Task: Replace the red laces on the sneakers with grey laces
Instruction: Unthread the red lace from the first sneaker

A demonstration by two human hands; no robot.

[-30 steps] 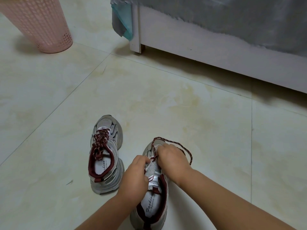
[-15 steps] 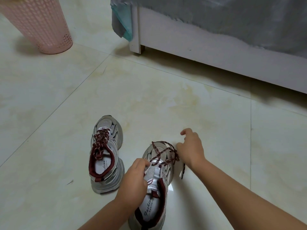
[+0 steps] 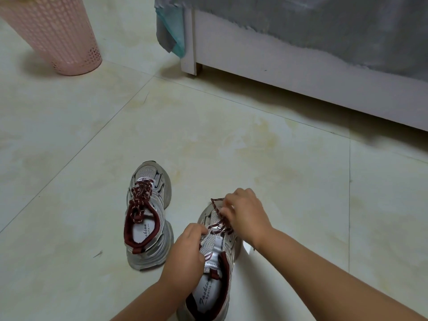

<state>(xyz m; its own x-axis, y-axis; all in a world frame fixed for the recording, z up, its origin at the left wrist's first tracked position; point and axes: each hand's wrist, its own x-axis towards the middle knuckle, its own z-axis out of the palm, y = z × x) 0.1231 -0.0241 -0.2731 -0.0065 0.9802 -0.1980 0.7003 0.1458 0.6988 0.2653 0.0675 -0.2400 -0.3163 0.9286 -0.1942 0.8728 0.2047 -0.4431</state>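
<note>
Pink perforated plastic marks the laundry basket [image 3: 54, 35] standing at far left on the cream tiled floor [image 3: 231, 140], well beyond the sneakers; its rim is cut off by the frame, so its contents cannot be told. Nearer, the left sneaker [image 3: 148, 216], silver-grey mesh with a maroon collar, stands upright on the tiles, its long axis running away from the person, toe toward the white bed frame [image 3: 301, 72]. Its red lace [image 3: 139, 202] is fully threaded and bunched over the tongue.

Just right of that shoe, and closer to the person, the right sneaker [image 3: 215, 262] lies on the same line, toe also toward the bed frame, heel nearest the camera, printed insole showing. The left hand [image 3: 185, 253] grips its tongue and near side, fingers curled over the mesh. The right hand [image 3: 245, 214] hovers over the toe end, fingertips pinching the loosened red lace [image 3: 217, 209], which rises in a loop from the upper eyelets.

Grey bedding [image 3: 324, 17] drapes over the bed frame at upper right, with a teal cloth [image 3: 176, 26] hanging at its corner post.
</note>
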